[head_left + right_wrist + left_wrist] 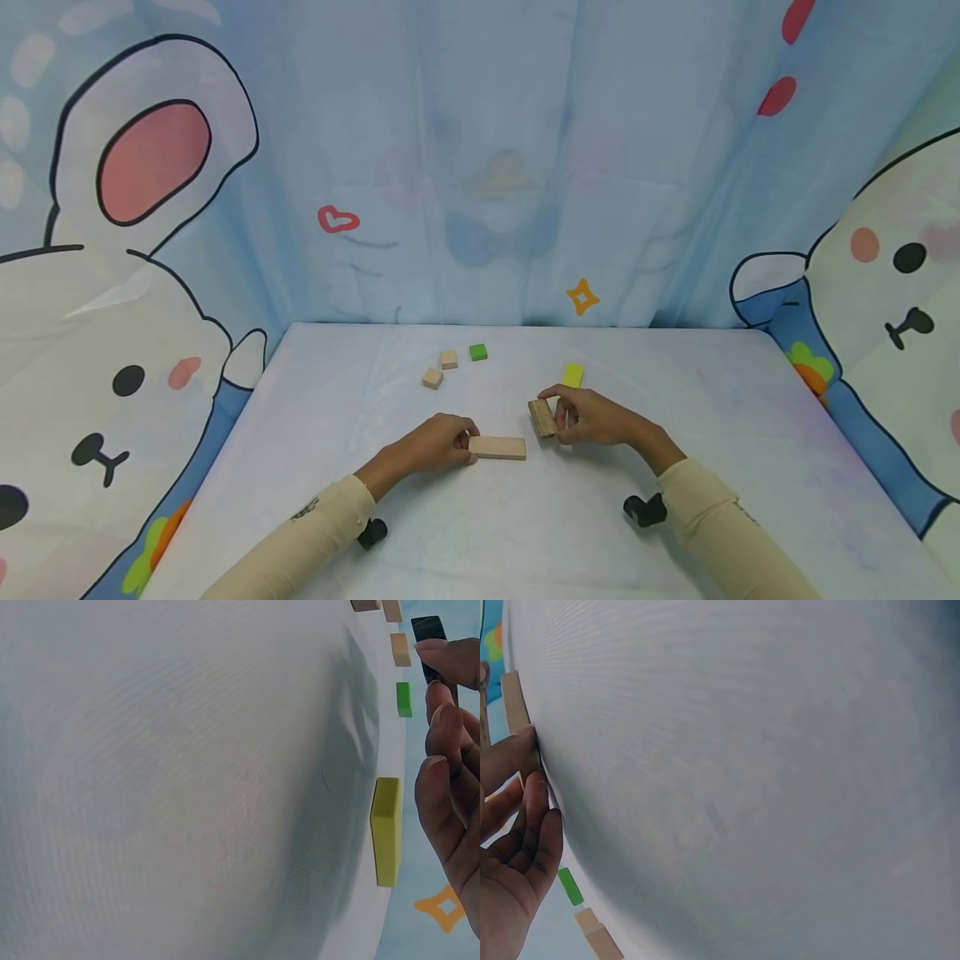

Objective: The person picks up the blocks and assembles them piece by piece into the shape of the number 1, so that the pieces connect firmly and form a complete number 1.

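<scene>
My left hand (433,444) pinches the left end of a flat, pale wooden block (501,448), which lies lengthwise across the table. In the left wrist view, thumb and fingers meet on that pale block (514,701). To its right, my right hand (594,417) grips a darker, streaky wooden block (542,418) between thumb and fingers, tilted. The right wrist view shows this dark block (429,630) apart from the tabletop. Just behind the right hand is a yellow block (573,375), partly covered by it in the head view.
Toward the back of the white table (360,392) sit a green cube (478,352) and two small plain wooden cubes, one (448,359) behind the other (432,378). A blue printed curtain (495,283) hangs behind the table. Dark wrist devices (645,510) show under both sleeves.
</scene>
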The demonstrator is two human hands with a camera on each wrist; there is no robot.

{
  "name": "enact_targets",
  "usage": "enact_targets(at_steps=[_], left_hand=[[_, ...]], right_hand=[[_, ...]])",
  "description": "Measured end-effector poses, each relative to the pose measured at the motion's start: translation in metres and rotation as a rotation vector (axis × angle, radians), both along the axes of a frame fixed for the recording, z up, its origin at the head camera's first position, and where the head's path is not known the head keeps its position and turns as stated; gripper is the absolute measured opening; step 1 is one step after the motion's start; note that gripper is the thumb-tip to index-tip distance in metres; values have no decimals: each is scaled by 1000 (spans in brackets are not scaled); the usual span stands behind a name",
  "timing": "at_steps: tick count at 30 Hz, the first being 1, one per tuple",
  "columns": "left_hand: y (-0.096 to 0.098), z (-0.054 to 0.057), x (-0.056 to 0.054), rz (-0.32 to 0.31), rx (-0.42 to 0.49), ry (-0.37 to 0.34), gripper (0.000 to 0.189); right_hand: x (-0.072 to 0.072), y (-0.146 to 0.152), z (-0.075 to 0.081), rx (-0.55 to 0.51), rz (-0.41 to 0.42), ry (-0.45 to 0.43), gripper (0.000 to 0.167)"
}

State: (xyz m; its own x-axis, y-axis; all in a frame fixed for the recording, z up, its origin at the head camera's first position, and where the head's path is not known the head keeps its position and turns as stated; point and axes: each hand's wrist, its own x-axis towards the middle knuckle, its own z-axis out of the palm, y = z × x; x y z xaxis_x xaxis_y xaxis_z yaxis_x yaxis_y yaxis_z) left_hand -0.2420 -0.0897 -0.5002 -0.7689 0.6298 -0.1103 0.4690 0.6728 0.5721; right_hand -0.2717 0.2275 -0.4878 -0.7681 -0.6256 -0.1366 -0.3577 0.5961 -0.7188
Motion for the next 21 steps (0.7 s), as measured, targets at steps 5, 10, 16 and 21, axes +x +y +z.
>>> enact_targets(at_steps=[5,10,16,21], left_hand=[[0,1,0,2,5,-6,30],[0,1,0,7,5,-9,30],[0,0,-1,11,8,-14,31],[0,0,-1,12,4,-13,30]], right_hand=[[1,-2,2,-3,-3,-7,63],[2,-3,3,-13,-3,-16,63],[2,-5,3,-17,-8,-19,63],[2,-7,3,-22,-15,-17,64]])
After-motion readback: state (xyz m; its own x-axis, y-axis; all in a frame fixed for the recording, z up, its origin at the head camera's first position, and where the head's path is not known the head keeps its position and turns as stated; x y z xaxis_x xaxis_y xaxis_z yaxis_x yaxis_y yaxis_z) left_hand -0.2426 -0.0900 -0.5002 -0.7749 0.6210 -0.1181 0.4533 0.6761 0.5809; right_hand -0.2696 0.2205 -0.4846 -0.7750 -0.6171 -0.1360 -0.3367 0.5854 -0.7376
